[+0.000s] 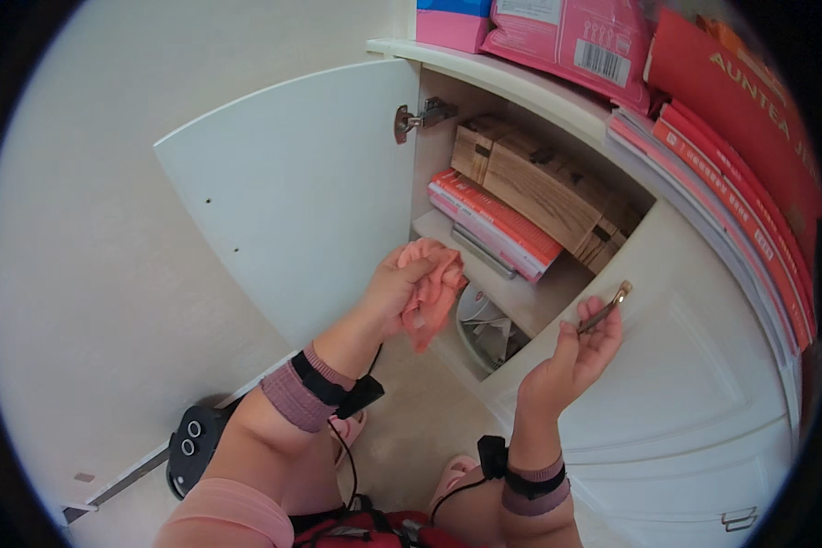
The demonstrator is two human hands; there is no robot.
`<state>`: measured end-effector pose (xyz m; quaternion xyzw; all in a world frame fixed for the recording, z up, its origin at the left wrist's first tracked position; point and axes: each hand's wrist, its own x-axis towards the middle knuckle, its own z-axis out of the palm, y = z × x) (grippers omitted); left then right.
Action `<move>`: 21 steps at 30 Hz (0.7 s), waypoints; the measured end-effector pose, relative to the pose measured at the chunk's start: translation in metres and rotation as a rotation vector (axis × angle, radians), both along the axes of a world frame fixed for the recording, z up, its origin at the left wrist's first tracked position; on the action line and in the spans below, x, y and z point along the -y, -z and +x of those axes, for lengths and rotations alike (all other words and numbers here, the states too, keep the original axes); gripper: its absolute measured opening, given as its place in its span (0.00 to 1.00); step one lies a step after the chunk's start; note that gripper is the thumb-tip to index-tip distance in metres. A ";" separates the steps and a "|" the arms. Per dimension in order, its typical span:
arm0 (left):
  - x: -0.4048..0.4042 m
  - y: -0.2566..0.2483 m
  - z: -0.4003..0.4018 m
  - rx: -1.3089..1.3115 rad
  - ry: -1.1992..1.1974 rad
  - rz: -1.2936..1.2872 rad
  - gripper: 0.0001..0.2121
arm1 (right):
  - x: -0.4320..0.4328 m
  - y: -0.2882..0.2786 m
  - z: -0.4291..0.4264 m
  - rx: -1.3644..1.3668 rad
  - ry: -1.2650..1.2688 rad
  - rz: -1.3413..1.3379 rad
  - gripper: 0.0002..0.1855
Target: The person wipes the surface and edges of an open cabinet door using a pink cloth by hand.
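Observation:
A crumpled coral-pink cloth is bunched in my left hand, in front of the open half of a white cabinet. My right hand has its fingers curled around the metal handle on the other cabinet door, which is shut. To the left, the opened door stands swung out on its metal hinge. On the shelf behind my hands, a wood-grain box rests on a stack of red and white books. A loose metal handle lies at the shelf's front.
Books and magazines, a red bag and a pink package crowd the cabinet top. A whitish container sits in the lower compartment. By the wall at lower left stands a black device.

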<state>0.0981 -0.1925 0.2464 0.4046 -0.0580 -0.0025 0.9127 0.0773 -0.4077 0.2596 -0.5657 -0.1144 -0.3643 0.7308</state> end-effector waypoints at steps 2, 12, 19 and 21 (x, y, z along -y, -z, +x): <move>-0.004 0.010 0.018 -0.053 -0.051 0.008 0.07 | 0.003 0.000 0.000 0.008 -0.007 -0.025 0.25; 0.027 0.028 0.061 -0.029 0.159 -0.062 0.07 | 0.025 -0.001 0.002 -0.081 -0.091 -0.080 0.27; 0.047 0.021 0.043 -0.115 0.171 -0.072 0.08 | 0.005 -0.011 -0.005 -0.163 -0.011 -0.067 0.30; 0.043 0.022 0.035 -0.088 0.199 -0.096 0.09 | 0.000 -0.017 -0.013 -0.196 0.006 -0.055 0.30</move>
